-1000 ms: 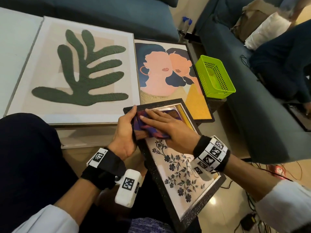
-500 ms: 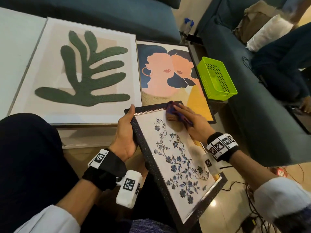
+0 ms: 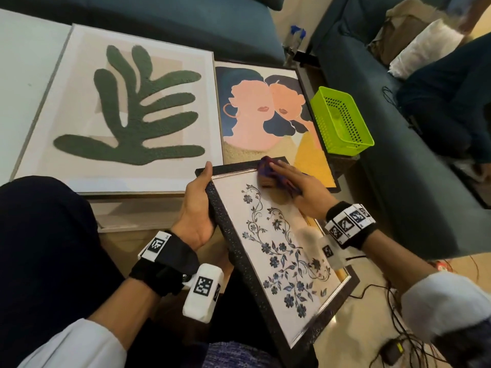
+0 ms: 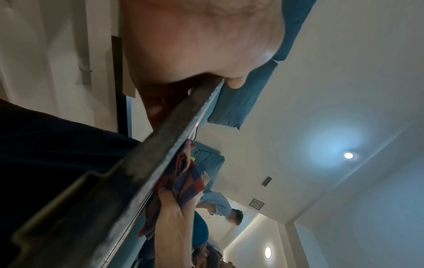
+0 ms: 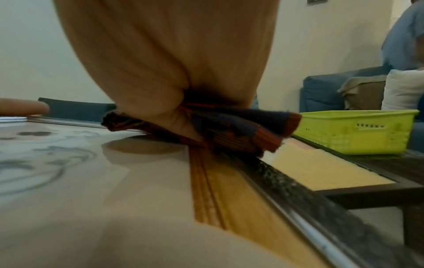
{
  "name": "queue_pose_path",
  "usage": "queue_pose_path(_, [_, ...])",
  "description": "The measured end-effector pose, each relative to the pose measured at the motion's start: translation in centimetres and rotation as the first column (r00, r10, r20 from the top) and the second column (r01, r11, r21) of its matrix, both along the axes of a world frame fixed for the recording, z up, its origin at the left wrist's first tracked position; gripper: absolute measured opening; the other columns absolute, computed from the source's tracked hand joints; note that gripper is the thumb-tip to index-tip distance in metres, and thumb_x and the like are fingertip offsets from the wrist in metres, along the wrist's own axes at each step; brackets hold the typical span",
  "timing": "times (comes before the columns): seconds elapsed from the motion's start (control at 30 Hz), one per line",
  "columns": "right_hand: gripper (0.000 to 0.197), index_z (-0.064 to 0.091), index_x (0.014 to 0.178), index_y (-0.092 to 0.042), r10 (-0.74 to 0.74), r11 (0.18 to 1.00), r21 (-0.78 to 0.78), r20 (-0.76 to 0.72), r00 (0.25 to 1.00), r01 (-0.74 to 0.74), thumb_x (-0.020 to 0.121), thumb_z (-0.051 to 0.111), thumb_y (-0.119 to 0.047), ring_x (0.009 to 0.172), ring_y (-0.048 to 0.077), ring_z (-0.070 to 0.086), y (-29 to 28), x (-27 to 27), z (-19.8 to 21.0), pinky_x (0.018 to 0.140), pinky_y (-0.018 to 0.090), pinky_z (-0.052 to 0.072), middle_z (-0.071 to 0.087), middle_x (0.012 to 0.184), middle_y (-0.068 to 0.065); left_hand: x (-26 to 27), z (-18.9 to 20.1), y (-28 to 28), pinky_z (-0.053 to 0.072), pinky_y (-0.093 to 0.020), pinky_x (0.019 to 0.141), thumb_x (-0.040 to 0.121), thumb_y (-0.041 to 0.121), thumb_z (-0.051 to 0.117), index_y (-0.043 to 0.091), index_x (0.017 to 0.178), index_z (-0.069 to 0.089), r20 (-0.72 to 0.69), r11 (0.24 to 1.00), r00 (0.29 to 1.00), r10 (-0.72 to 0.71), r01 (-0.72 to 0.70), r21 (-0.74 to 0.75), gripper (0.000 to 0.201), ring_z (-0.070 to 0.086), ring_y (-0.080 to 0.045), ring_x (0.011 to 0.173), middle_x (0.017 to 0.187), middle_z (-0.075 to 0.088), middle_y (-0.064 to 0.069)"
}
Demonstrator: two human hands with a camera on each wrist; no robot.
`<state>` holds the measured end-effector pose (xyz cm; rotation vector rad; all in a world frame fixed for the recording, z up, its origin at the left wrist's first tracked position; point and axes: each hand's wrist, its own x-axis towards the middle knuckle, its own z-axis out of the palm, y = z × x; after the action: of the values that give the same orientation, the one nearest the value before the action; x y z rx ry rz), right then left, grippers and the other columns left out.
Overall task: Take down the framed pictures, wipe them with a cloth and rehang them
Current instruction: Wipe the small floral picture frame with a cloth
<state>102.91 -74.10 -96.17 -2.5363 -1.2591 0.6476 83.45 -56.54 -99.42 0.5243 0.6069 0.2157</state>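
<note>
Head view, as I log it: floral framed picture point(image 3: 276, 251) tilted across the lap; left hand point(image 3: 198, 205) grips its 9 o'clock edge, thumb on top; right hand point(image 3: 300, 187), fingers flat, presses cloth point(image 3: 267, 173) at its 12 o'clock corner. Leaf picture point(image 3: 119, 107) and portrait picture point(image 3: 265, 115) lie at 12 o'clock; green basket point(image 3: 342, 123) at 2.
Left wrist view: frame rail point(image 4: 146, 174) clamped in palm.
Right wrist view: cloth point(image 5: 241, 130) pinned on glass under the palm.

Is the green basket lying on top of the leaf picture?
No, the green basket sits beside the two-faces picture, away from the leaf picture.
</note>
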Motion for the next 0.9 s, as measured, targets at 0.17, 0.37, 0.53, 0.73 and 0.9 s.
queue_pose_path(0.17, [0.093, 0.018, 0.158, -0.045, 0.282, 0.959, -0.015, 0.010, 0.959, -0.282, 0.088, 0.056, 0.003, 0.156, 0.011, 0.004, 1.6, -5.2, 1.0, 0.127, 0.041, 0.005, 0.007, 0.168, -0.017, 0.3, -0.4, 0.1, 0.061, -0.051, 0.097, 0.110, 0.054, 0.041, 0.005, 0.135, 0.069, -0.004, 0.999, 1.000, -0.030, 0.030, -0.033, 0.062, 0.074, -0.037, 0.113, 0.128, 0.074, -0.021])
queue_pose_path(0.37, [0.092, 0.022, 0.159, -0.039, 0.408, 0.910, 0.058, 0.065, 0.911, -0.411, 0.087, 0.059, 0.005, 0.155, 0.010, 0.002, 3.0, -6.6, 1.2, 0.127, 0.037, 0.005, 0.011, 0.168, -0.012, -0.1, -0.4, 0.0, 0.061, -0.055, 0.095, 0.108, 0.059, 0.041, 0.002, 0.135, 0.066, 0.011, 0.990, 0.998, -0.057, 0.058, -0.125, 0.068, 0.073, -0.040, 0.116, 0.131, 0.072, -0.023])
queue_pose_path(0.53, [0.097, 0.020, 0.158, -0.042, 0.328, 0.943, 0.039, 0.059, 0.943, -0.331, 0.085, 0.057, 0.009, 0.156, 0.011, 0.003, 3.6, -6.1, 1.4, 0.128, 0.041, 0.009, 0.009, 0.168, -0.011, 0.1, -0.3, 0.1, 0.061, -0.052, 0.095, 0.110, 0.055, 0.039, 0.005, 0.129, 0.071, 0.029, 0.994, 0.999, -0.040, 0.043, -0.100, 0.062, 0.076, -0.036, 0.108, 0.123, 0.076, -0.021])
queue_pose_path(0.73, [0.100, 0.019, 0.159, -0.041, 0.419, 0.906, 0.027, 0.079, 0.904, -0.423, 0.083, 0.061, 0.009, 0.156, 0.012, 0.002, 3.2, -5.7, 1.3, 0.127, 0.049, 0.013, 0.009, 0.168, -0.012, 0.2, -0.9, 0.2, 0.052, -0.058, 0.109, 0.108, 0.058, 0.042, 0.001, 0.140, 0.064, 0.015, 0.993, 0.998, -0.059, 0.060, -0.101, 0.068, 0.070, -0.040, 0.121, 0.132, 0.071, -0.024])
queue_pose_path(0.9, [0.100, 0.013, 0.159, -0.043, 0.450, 0.893, -0.042, 0.049, 0.892, -0.448, 0.085, 0.062, 0.005, 0.156, 0.010, -0.004, 2.2, -7.9, 1.5, 0.127, 0.041, 0.005, 0.003, 0.169, -0.014, 0.1, -1.1, 0.3, 0.053, -0.057, 0.106, 0.109, 0.056, 0.041, 0.004, 0.138, 0.066, 0.040, 0.991, 0.998, -0.052, 0.057, -0.123, 0.064, 0.072, -0.038, 0.119, 0.133, 0.071, -0.022])
